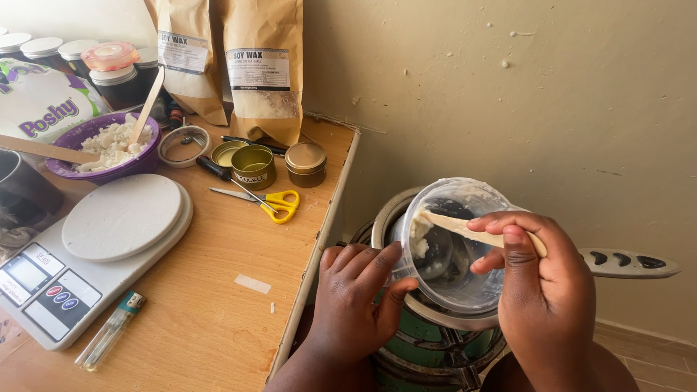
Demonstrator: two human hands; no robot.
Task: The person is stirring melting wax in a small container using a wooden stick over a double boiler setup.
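Observation:
My left hand [356, 294] grips a clear plastic tub [454, 283] by its near side, tilted on its side over a metal pot [388, 218] on a green stove. My right hand [541, 283] holds a flat wooden stick [454, 226] that reaches into the tub. White wax [419, 234] clings to the stick's tip and the tub's inner wall.
A wooden table [225, 290] on the left carries a white kitchen scale [87, 254], yellow-handled scissors [272, 199], gold tins [254, 165], a purple bowl of white flakes [109, 145], two brown paper bags [261, 65], jars and a lighter [109, 330]. A power strip [628, 263] lies at right.

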